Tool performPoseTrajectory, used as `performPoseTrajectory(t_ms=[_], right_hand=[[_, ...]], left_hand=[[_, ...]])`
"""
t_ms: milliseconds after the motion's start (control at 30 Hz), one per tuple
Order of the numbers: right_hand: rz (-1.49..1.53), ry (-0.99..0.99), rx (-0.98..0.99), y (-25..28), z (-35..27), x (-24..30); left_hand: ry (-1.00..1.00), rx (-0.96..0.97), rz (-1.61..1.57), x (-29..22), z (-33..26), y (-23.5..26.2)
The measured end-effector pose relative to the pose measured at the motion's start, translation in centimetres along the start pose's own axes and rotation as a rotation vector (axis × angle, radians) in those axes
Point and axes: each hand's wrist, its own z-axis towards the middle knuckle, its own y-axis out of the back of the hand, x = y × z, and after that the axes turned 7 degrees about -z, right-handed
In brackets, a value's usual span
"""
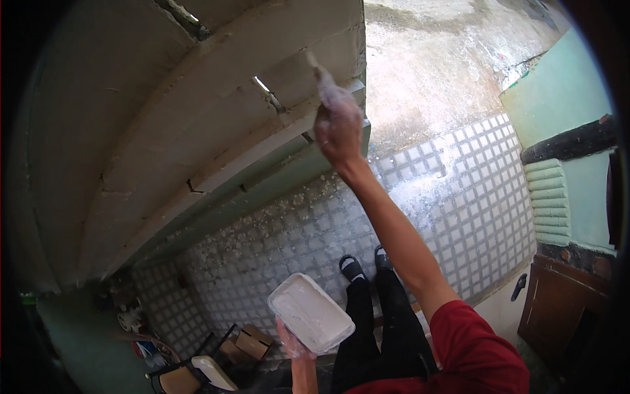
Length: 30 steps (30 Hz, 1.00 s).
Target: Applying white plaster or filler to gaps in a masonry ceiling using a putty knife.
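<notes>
My left hand point(293, 341) grips the near left side of a white rectangular plastic tub point(349, 326) and holds it in front of my legs. Smooth whitish paste point(312, 312) fills much of the tub. Stretched far forward, my right hand point(339, 121) is closed and smeared with white, beside the pale panelled wall surface point(282, 69). A slim pale tip point(312, 60) sticks out beyond its fingers. It is blurred, and I cannot tell what it is or whether it touches the surface.
White specks dot the tiled floor point(459, 197) under my sandals point(352, 268). Cardboard boxes point(254, 342) and a chair point(177, 381) stand at lower left. A brown wooden cabinet point(558, 302) is at right. Narrow gaps point(268, 94) break the panelled surface.
</notes>
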Motion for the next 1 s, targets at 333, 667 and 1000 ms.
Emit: performPoseTrajectory(t_ms=[333,667,1000], right_hand=[[-0.313,0.029,-0.006,-4.6,0.8,2.1],[-0.077,-0.021,-0.134,-0.4,2.0,-1.0],[-0.011,0.220,0.003,-3.1,-2.1,3.2]], left_hand=[[0.017,-0.027,0.001,0.0,0.0,2.4],[0.009,-0.001,0.018,0.4,-0.2,3.0],[-0.012,-0.025,-0.019,-0.3,-0.8,3.7]])
